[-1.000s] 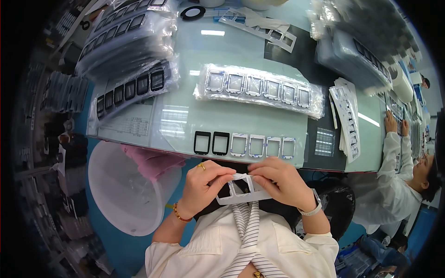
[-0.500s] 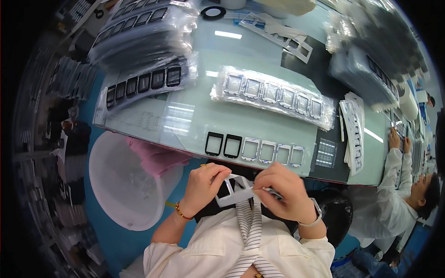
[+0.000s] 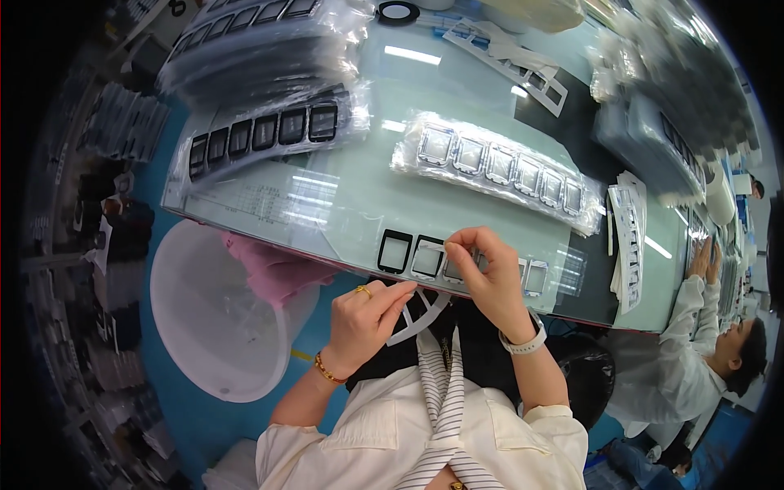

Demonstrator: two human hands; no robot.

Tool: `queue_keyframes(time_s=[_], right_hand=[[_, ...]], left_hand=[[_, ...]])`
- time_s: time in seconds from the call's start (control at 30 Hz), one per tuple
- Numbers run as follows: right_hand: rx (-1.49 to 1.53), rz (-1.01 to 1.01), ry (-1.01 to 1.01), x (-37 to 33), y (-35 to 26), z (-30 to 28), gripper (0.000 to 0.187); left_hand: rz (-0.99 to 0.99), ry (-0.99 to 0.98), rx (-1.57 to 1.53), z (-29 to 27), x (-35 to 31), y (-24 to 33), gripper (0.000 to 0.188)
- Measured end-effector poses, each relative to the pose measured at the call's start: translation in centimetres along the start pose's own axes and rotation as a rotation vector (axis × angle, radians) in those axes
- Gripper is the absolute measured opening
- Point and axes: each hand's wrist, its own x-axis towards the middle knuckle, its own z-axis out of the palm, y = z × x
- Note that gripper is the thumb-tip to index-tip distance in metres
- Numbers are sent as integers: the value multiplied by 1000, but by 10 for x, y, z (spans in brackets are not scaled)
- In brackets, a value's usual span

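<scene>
My left hand (image 3: 359, 322) pinches a white backing strip with rectangular cut-outs (image 3: 423, 320), which hangs below the table's front edge. My right hand (image 3: 494, 278) reaches over a row of small rectangular frames near that edge, thumb and forefinger pinched. At the fingertips is a thin pale adhesive frame (image 3: 427, 261), lying over the second black frame, whose dark upper border still shows. The leftmost black frame (image 3: 395, 251) lies bare beside it. To the right, a white-bordered frame (image 3: 536, 278) ends the row; others are partly hidden under my right hand.
A plastic-wrapped tray of clear-windowed frames (image 3: 498, 167) lies mid-table. Wrapped black frames (image 3: 265, 132) lie left, stacked trays behind. White cut-out strips (image 3: 627, 245) lie right. A white tub (image 3: 220, 327) with pink cloth (image 3: 273, 265) stands front left. A co-worker (image 3: 686, 351) works at right.
My right hand has moved from the strip up to the row, and a pale frame now lies over the second black frame. My left hand keeps the strip, now lower and tilted.
</scene>
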Motion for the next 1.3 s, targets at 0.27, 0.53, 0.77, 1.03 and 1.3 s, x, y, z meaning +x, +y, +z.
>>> queue_keyframes(time_s=[0.27, 0.53, 0.77, 1.03, 1.3], right_hand=[[-68, -18, -8, 0, 3, 1, 9], [-98, -24, -3, 0, 4, 1, 9], [-88, -29, 8, 1, 0, 1, 7], [-106, -41, 11, 0, 2, 1, 7], [-123, -76, 8, 0, 3, 0, 7]], left_hand=[[24, 36, -8, 3, 0, -3, 22], [34, 26, 15, 4, 0, -5, 22], [70, 57, 83, 6, 1, -7, 25], [83, 56, 98, 7, 3, -6, 27], [119, -4, 110, 11, 6, 4, 31]])
